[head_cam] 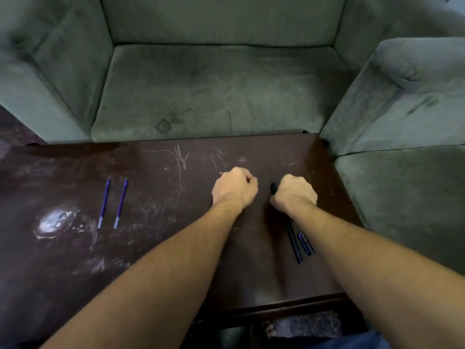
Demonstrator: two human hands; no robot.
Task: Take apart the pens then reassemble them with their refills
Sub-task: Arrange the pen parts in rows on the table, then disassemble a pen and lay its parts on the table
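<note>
A person leans over a dark brown table point(176, 248), its top badly scratched, with both bare forearms stretched out across it. The left hand point(235, 188) sits over the middle of the table with its fingers curled tight into a fist and the thumb tucked against the forefinger; I cannot tell whether anything is inside it. The right hand point(293, 193) is over the table's right part, close beside the left but not touching it, and it is clenched around a black pen piece point(273, 188), whose end pokes out of the fist on the thumb side. Toward the table's near edge, a long black barrel point(294, 244) lies flat, coming out from under the right wrist. It runs in line with the gripped piece, so whether the two are one part I cannot say. Just beside that barrel, on its right, lies a short dark cap point(305, 243) with a bluish sheen. On the table's left part two blue refills lie side by side, one point(104, 204) and the other point(120, 204), near each other, apart and roughly parallel. Further left on the table is a pale worn patch point(54, 221). Past the table's far edge stands a grey-green sofa point(214, 91), and a matching armchair point(402, 96) stands off the table's right side.
</note>
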